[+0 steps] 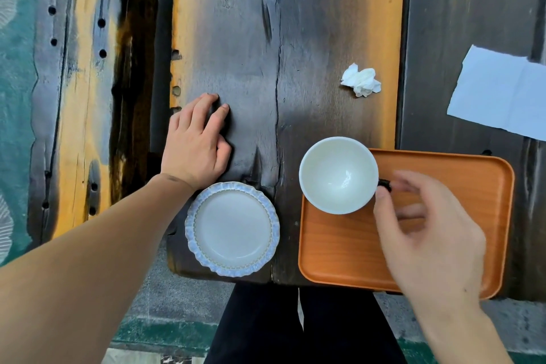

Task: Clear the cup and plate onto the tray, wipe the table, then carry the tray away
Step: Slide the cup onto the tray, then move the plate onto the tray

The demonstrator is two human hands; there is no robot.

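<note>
A white empty cup (338,174) with a dark handle (384,185) is over the far left corner of the orange tray (339,248). My right hand (428,233) is at the handle, thumb and forefinger pinching it; the fingers are blurred. I cannot tell whether the cup stands on the tray or hangs just above it. A small white plate with a blue frilled rim (232,229) lies on the dark wooden table (251,53) near its front edge, left of the tray. My left hand (196,142) rests palm down on the table just behind the plate, holding nothing.
A crumpled white tissue (361,80) lies on the table behind the cup. A flat white paper napkin (499,97) lies at the far right. The tray's near edge overhangs the table front. My dark-clothed legs (295,325) show below the table edge.
</note>
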